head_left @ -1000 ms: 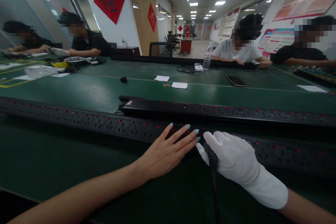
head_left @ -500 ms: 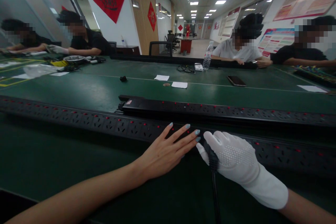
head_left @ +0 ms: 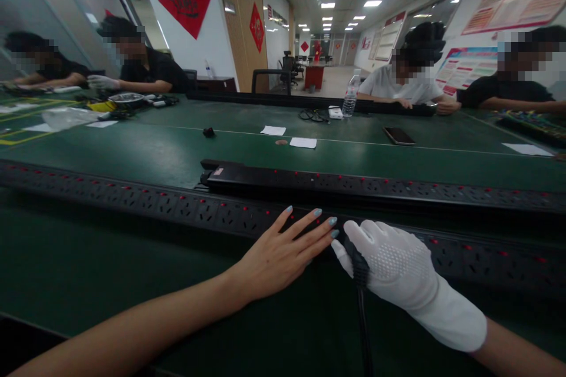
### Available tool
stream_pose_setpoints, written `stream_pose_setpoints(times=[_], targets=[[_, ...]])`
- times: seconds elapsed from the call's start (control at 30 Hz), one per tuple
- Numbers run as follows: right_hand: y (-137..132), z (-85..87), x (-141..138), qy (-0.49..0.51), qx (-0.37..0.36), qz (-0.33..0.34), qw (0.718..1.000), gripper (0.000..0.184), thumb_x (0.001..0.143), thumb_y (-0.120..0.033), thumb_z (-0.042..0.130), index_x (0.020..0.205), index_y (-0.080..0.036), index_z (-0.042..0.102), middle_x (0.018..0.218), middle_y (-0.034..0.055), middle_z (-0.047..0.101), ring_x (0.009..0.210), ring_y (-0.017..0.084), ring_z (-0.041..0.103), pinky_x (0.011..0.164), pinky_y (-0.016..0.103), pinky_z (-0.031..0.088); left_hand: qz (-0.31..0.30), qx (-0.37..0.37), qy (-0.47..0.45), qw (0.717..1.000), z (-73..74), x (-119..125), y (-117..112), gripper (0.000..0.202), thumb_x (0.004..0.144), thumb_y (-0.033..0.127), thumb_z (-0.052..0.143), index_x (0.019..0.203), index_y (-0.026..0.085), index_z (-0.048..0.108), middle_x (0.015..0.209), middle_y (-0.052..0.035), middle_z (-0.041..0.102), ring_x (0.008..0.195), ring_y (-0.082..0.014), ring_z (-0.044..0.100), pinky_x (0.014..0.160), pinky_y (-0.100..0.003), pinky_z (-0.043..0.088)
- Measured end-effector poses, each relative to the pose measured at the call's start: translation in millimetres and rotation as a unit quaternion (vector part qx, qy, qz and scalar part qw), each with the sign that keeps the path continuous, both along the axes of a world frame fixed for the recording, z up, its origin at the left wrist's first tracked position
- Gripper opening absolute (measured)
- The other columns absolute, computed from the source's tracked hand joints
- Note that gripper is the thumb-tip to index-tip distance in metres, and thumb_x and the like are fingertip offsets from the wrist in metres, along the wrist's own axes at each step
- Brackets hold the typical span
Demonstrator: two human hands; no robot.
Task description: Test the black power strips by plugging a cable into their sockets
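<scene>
A long black power strip (head_left: 168, 203) with many sockets and small red lights lies across the green table in front of me. My left hand (head_left: 289, 250), bare, rests flat on it with fingers stretched out. Close to its fingertips, my right hand (head_left: 393, 259), in a white dotted glove, is closed around a black power plug (head_left: 359, 265) held against the strip. The plug's cord (head_left: 365, 330) runs down toward me. Its front end and the socket beneath are hidden by the glove. Behind lies a second black power strip (head_left: 247, 179).
Two white paper slips (head_left: 303, 142), a small black piece (head_left: 209, 132) and a phone (head_left: 399, 135) lie farther back. A water bottle (head_left: 351, 94) stands near another long black strip (head_left: 274, 100). Several co-workers sit along the far side. Cables and a plastic bag (head_left: 66, 118) lie at left.
Both hands keep their places on the strip, with the view shifted only slightly. At the far left, a co-worker's gloved hand has moved a little.
</scene>
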State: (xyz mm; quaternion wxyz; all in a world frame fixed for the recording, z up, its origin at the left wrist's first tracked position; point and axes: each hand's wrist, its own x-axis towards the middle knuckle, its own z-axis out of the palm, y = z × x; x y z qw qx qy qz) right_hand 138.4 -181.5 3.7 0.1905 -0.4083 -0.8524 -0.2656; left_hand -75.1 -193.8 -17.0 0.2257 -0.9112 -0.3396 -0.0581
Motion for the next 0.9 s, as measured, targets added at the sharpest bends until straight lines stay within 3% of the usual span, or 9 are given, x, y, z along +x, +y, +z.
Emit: stream_pose_setpoints(times=[0.17, 0.43, 0.9], targets=[[0.0, -0.9, 1.1, -0.001, 0.004, -0.003, 1.0, 0.027, 0.082, -0.041, 0.044, 0.081, -0.019, 0.06, 0.06, -0.0005, 0.052, 0.052, 0.009, 0.042, 0.05, 0.024, 0.019, -0.002, 0.001, 0.003, 1.0, 0.1, -0.4, 0.2, 0.055, 0.087, 0.031, 0.039, 0.137, 0.023, 0.019, 0.146, 0.001, 0.012, 0.134, -0.0206, 0.007, 0.106, -0.046, 0.013], [0.7, 0.1, 5.4, 0.038, 0.004, 0.051, 0.998, 0.03, 0.082, -0.04, 0.044, 0.086, -0.015, 0.06, 0.061, 0.0017, 0.057, 0.053, 0.009, 0.05, 0.048, 0.02, 0.027, -0.007, 0.01, -0.006, 1.0, -0.7, -0.8, 1.0, 0.055, 0.087, 0.031, 0.038, 0.138, 0.022, 0.018, 0.145, 0.0001, 0.014, 0.133, -0.0189, 0.009, 0.107, -0.043, 0.014], [-0.5, 0.5, 4.0, 0.027, -0.007, 0.026, 0.999, 0.027, 0.081, -0.04, 0.046, 0.084, -0.016, 0.06, 0.061, 0.0003, 0.056, 0.051, 0.009, 0.048, 0.048, 0.021, 0.025, -0.005, 0.012, 0.002, 1.0, -0.9, -0.5, 0.7, 0.058, 0.086, 0.032, 0.041, 0.137, 0.021, 0.018, 0.146, -0.0005, 0.012, 0.134, -0.0201, 0.006, 0.107, -0.045, 0.013]])
